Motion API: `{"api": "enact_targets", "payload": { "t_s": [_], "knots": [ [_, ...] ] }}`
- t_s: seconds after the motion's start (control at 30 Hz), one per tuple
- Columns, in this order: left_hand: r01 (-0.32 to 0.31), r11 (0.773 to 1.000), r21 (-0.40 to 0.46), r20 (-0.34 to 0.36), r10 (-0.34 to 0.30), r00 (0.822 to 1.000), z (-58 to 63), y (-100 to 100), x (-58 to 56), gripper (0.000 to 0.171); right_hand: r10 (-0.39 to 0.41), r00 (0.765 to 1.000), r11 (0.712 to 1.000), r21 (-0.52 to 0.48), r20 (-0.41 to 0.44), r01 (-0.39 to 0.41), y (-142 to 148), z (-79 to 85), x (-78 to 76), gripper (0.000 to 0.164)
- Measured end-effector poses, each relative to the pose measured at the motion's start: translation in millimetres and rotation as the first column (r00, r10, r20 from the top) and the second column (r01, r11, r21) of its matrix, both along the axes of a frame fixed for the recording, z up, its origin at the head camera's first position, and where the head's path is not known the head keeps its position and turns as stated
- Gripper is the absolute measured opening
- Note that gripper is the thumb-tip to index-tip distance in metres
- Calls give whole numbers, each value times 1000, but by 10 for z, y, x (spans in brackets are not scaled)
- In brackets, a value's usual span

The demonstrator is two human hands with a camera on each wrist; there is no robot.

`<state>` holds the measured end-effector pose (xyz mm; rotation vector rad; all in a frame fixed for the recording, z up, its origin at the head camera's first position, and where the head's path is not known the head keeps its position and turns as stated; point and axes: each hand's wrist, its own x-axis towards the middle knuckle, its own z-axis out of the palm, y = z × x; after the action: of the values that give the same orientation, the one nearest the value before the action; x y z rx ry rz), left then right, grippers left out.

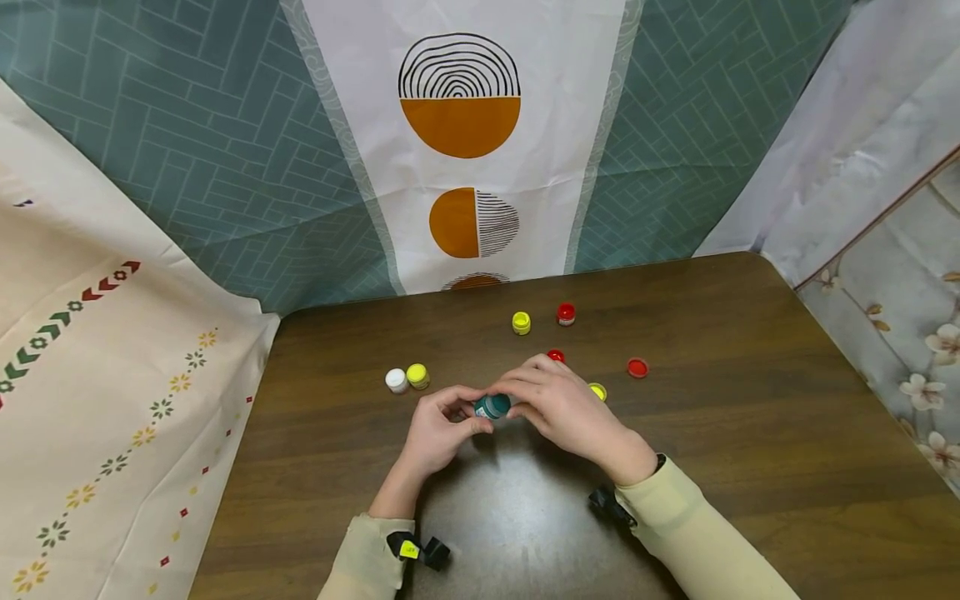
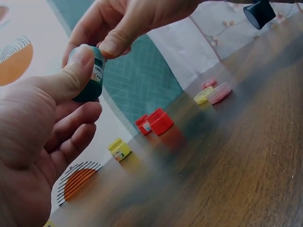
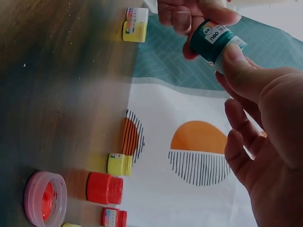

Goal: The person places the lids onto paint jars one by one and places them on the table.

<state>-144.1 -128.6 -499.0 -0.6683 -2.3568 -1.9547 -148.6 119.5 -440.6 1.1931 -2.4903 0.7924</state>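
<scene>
A small dark green paint jar (image 1: pixel 492 407) is held tilted above the table between both hands. My left hand (image 1: pixel 437 432) grips its body, with the thumb along one side and the fingers behind. From the other side, my right hand (image 1: pixel 558 408) pinches the lid (image 3: pixel 231 49) between thumb and fingers. Part of a printed label (image 3: pixel 213 33) shows on the jar in the right wrist view. The lid is still on the jar.
A white jar (image 1: pixel 396 381) and a yellow jar (image 1: pixel 417 376) stand together on the left. Farther back are an uncapped yellow jar (image 1: pixel 521 323) and a red jar (image 1: pixel 566 314). Another red jar (image 2: pixel 159 122), a yellow lid (image 1: pixel 597 391) and a red lid (image 1: pixel 637 367) lie beyond my right hand.
</scene>
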Motion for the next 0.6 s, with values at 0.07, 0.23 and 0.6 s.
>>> {"api": "enact_targets", "payload": {
  "t_s": [0.07, 0.23, 0.6],
  "knots": [
    [-4, 1000, -11, 1, 4, 1000, -5, -2, -2, 33, -10, 1000, 1000, 29, 1, 10, -5, 1, -1, 35],
    [-16, 999, -30, 17, 16, 1000, -9, -2, -4, 34, -32, 999, 996, 82, 13, 31, -26, -15, 4, 34],
    [30, 987, 158, 116, -49, 992, 45, -11, 6, 39, -48, 999, 997, 61, -17, 49, -82, -16, 23, 42]
  ]
}}
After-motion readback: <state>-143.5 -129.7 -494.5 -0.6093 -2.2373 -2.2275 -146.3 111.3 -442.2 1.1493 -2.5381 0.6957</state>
